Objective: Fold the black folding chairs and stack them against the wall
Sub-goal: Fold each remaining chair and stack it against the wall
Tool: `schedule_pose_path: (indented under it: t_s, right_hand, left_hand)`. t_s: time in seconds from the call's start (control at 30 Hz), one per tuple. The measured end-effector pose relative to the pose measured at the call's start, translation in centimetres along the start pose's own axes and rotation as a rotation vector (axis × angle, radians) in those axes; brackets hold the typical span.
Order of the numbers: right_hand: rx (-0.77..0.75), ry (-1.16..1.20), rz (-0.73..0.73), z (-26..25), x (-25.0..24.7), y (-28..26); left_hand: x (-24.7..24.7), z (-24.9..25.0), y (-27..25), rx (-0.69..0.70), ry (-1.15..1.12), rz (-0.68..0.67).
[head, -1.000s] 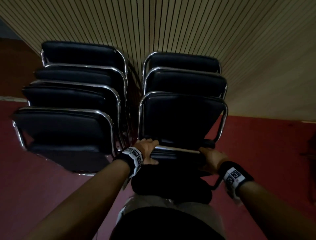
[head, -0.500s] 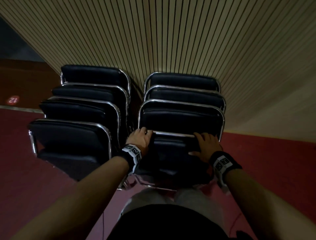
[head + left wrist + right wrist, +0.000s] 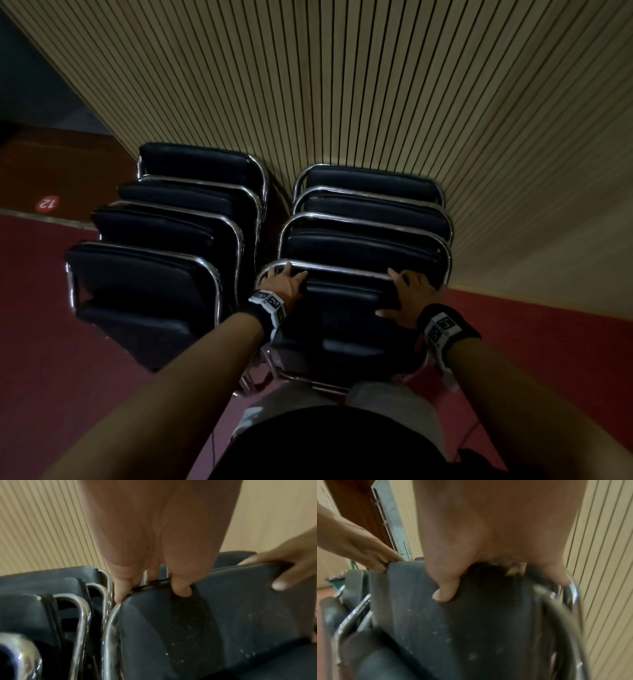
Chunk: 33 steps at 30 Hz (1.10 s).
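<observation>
Two rows of folded black chairs lean against the ribbed wall (image 3: 376, 85) in the middle of the head view. The left row (image 3: 164, 246) has four chairs; the right row (image 3: 370, 222) shows three behind the front chair (image 3: 346, 308), which stands just below centre of the frame, nearest the person.

The left hand (image 3: 282, 286) grips that front chair's top left corner: its fingers (image 3: 123, 588) curl over the chrome frame and padded edge, the thumb pressed on the near face of the pad. The right hand (image 3: 409, 298) holds the top right corner the same way, fingers (image 3: 556, 574) hooked over the top edge and thumb spread on the front of the pad.

Both wrists wear black bands with white marker tags. The chair's lower frame sits on the red floor (image 3: 68, 359) just ahead of the person's legs. A round red floor marker (image 3: 47, 202) reading 12 lies at the left edge.
</observation>
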State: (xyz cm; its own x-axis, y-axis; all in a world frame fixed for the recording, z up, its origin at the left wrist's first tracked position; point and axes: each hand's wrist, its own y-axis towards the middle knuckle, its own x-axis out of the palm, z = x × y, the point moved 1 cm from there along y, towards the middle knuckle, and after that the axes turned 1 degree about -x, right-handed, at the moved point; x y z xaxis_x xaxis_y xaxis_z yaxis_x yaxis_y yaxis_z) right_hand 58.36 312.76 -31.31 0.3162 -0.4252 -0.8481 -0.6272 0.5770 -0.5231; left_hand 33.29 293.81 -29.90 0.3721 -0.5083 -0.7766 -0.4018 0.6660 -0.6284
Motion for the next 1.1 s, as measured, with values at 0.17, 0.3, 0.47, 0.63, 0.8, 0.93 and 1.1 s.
schedule_pose_path:
  t_s: [0.17,0.3,0.47,0.63,0.8,0.93,1.1]
  right_hand:
    - [0.063,0.015,0.025,-0.2,1.4,-1.4]
    - [0.129,0.007,0.008,-0.7,0.0,-1.1]
    - [0.193,-0.039,0.02,-0.7,0.0,-1.7]
    - [0.271,0.092,0.013,-0.7,1.0,-1.3]
    - [0.28,0.14,-0.091,-0.9,0.5,0.1]
    - [0.328,0.055,-0.062,-0.9,0.6,-0.2]
    - [0.377,0.114,0.025,-1.7,1.5,-0.4]
  left_hand:
    - [0.8,0.4,-0.1,-0.004,0.014,0.05]
    - [-0.6,0.1,0.9,0.053,0.002,0.061]
    - [-1.6,0.6,0.2,0.103,0.037,0.114]
    - [-2.7,0.9,-0.2,0.17,0.108,0.119]
    - [-3.4,0.6,0.3,0.201,0.083,0.127]
    - [-3.2,-0.1,0.9,0.25,0.043,0.116]
    - [-4.0,-0.2,1.4,0.305,0.027,0.073]
